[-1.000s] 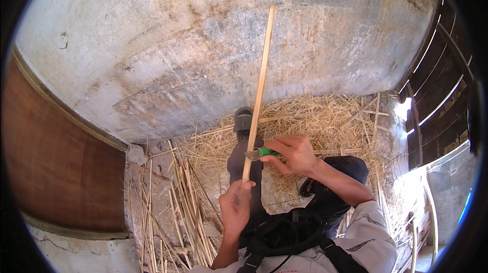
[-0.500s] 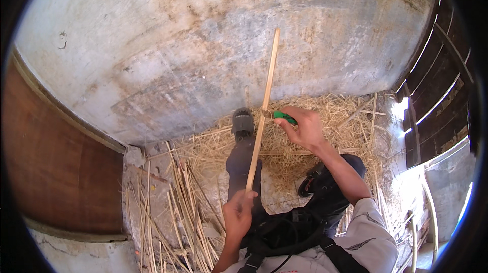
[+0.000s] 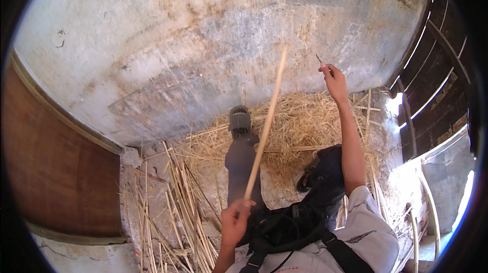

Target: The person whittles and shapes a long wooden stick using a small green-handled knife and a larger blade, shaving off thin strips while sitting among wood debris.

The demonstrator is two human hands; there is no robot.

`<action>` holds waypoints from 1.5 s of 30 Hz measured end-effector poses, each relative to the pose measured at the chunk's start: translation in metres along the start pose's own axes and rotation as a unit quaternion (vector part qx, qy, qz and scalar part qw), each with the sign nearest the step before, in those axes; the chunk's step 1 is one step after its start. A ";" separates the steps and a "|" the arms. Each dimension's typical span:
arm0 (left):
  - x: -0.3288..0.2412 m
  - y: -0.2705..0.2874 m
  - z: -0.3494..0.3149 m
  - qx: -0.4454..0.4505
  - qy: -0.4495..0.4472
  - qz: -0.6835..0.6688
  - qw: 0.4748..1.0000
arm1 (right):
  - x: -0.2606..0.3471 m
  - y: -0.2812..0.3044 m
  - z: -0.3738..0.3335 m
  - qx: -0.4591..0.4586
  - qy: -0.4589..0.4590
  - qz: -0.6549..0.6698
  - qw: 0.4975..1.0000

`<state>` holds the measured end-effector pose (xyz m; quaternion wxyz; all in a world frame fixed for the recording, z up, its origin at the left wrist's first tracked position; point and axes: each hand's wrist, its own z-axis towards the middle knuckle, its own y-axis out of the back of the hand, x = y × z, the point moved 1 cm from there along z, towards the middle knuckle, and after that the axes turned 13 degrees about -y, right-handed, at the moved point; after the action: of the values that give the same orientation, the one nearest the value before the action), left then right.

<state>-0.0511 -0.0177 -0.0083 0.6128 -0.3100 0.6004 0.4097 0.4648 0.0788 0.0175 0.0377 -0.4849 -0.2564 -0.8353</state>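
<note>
My left hand (image 3: 236, 219) is closed around the lower end of a long, pale bamboo strip (image 3: 267, 123). The strip slants up and slightly right across my left leg, its far end in front of the wall and a little blurred. Well up and to the right, my right hand (image 3: 334, 81) is closed on a small knife (image 3: 318, 58), with my arm stretched out. Only its thin dark blade shows past the fingers; the handle is hidden in the grip. The blade is apart from the strip.
A heap of curly shavings (image 3: 300, 115) lies along the foot of the stained wall (image 3: 203, 44). Many loose strips (image 3: 188, 207) lie at the lower left, beside a brown wooden panel (image 3: 61, 156). Dark slatted boards (image 3: 437, 80) stand at the right. My shod left foot (image 3: 240, 120) reaches toward the wall.
My right hand has moved up and away from the strip with the knife, whose green handle showed before against the strip. The strip's far end has dropped and tilted a little right.
</note>
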 end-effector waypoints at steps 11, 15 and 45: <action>-0.001 0.011 0.029 -0.033 0.009 -0.037 0.999 | -0.296 0.055 -0.203 0.136 -0.209 -0.326 0.912; -0.006 0.013 0.034 -0.029 0.030 -0.076 0.996 | -0.351 0.049 -0.371 0.288 -0.380 -0.348 0.807; -0.056 -0.013 0.081 0.185 -0.009 -0.255 0.949 | -0.322 0.190 -0.634 0.144 -0.613 -0.199 0.751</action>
<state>0.0025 0.0398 0.0527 0.7485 -0.3299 0.5617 0.1243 0.1923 -0.4407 -0.4281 -0.2259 -0.8196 -0.4324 -0.3005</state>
